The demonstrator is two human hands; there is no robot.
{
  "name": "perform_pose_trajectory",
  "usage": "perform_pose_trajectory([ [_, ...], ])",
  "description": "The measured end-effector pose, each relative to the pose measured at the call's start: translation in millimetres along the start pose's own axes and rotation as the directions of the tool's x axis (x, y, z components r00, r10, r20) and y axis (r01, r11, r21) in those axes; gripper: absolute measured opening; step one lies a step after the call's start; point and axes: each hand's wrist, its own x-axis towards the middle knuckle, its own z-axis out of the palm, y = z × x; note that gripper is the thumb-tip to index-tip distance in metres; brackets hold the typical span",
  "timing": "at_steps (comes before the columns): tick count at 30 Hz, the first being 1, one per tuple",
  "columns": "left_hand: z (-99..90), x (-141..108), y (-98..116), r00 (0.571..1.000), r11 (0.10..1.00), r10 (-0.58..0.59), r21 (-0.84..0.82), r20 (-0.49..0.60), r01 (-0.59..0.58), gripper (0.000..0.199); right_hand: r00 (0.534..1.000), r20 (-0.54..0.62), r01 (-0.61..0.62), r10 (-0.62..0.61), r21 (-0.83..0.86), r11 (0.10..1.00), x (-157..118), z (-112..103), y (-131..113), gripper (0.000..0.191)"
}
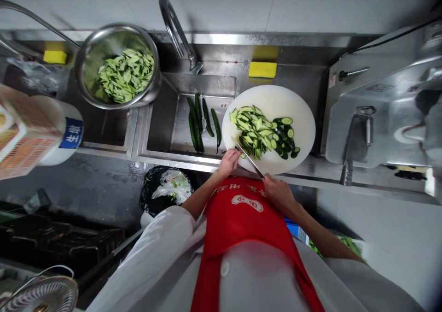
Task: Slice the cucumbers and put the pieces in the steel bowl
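My right hand [277, 193] is closed around the handle of a kitchen knife [252, 162], whose blade slants up and left over the near edge of a round white cutting board [304, 114]. Left of the blade, the bent fingers of my left hand [228, 162] press on a small cucumber piece [242, 156], mostly hidden by the fingers and blade. Thin slanted cucumber slices [253, 125] lie heaped on the board. Beside them on the right are thicker, dark-skinned cucumber chunks [285, 139].
Several whole cucumbers [195, 123] lie in the sink [160, 123] under a curved faucet [176, 31]. A steel pot [83, 67] of green slices stands to the left. Yellow sponges [262, 69] sit behind. Below is a lined bin [148, 197]; a metal machine [383, 100] stands right.
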Motion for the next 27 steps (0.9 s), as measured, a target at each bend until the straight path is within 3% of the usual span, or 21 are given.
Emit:
perform_pose_trajectory([
  [13, -3.8, -2, -6, 0.998, 0.998, 0.055, 0.009, 0.023, -0.055, 0.027, 0.998, 0.062, 0.002, 0.0, -0.033, 0.999, -2, -4, 5, 0.029],
  [24, -2.5, -7, -2, 0.998, 0.995, 0.066, 0.074, 0.003, -0.066, 0.024, 0.999, 0.018, 0.049, -0.048, -0.007, 0.999, 9, -2, 15, 0.034],
  [27, -12.2, -2, 8, 0.999, 0.998, 0.047, 0.053, -0.027, -0.045, 0.022, 0.999, -0.013, 0.045, -0.045, 0.0, 0.999, -1, -5, 21, 0.034],
])
